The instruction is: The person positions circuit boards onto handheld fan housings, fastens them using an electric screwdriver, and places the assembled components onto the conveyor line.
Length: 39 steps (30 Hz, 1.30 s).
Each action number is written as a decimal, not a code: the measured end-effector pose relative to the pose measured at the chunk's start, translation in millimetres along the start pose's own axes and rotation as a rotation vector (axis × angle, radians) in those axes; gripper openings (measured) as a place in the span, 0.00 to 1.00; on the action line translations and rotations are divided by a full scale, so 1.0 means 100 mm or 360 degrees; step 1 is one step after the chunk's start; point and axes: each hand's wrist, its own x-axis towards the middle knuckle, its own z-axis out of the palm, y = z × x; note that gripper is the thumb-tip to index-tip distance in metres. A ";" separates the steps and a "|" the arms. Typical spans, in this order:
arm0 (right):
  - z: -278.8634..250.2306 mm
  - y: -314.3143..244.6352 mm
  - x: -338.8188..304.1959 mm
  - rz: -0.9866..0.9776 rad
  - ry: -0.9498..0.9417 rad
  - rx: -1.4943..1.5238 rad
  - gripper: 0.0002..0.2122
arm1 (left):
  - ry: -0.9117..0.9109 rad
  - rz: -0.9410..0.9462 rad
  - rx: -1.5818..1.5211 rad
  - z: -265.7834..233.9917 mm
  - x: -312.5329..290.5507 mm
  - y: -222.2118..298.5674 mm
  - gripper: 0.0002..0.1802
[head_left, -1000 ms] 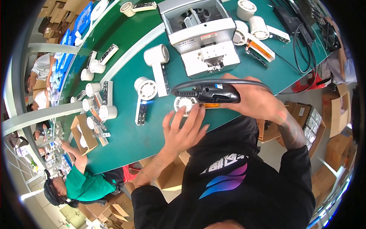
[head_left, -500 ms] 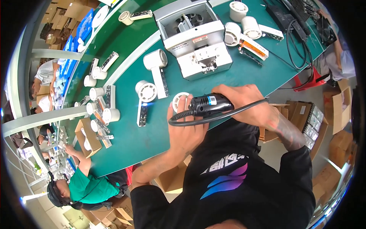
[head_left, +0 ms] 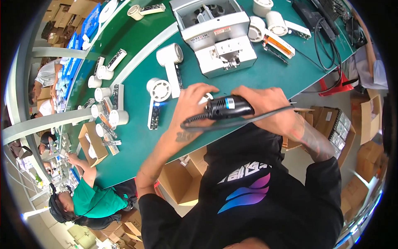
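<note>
A black corded power tool (head_left: 228, 108) with vent slots and a small blue-and-white label lies across the front of the green table, in the grip of my right hand (head_left: 267, 106). Its working end is hidden by that hand. The cable leaves the tool's left end and loops back to the right below it. My left hand (head_left: 188, 106) curls around a white round slotted part (head_left: 206, 98), mostly hidden behind fingers and tool. Left of it stands a white cylindrical fan unit (head_left: 160, 90) with a long arm carrying a circuit board; behind that is a similar fan unit (head_left: 170, 56).
A grey-white bench machine (head_left: 224, 37) stands at the back. More white fan units (head_left: 276, 23) and a black power adapter (head_left: 313, 23) lie to its right. Several units cluster at left beside a small carton (head_left: 92, 145). A co-worker in a green shirt (head_left: 97, 203) sits lower left.
My left hand has gone from fingers spread flat on the white round part to fingers bent around it. The tool stays in my right hand. The view has shifted slightly.
</note>
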 end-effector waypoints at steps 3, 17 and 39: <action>-0.04 -0.03 -0.02 0.0277 -0.0035 0.0154 0.20 | 0.0045 -0.0033 0.0048 0.11 -0.03 -0.10 0.17; 0.08 0.01 -0.27 0.0741 0.0301 0.0348 0.26 | 0.0042 0.0411 0.0494 0.16 0.12 -0.01 0.15; -0.49 -0.48 1.31 -0.0648 0.1189 0.1078 0.15 | 0.0187 0.0397 0.0921 0.22 -0.11 -0.07 0.25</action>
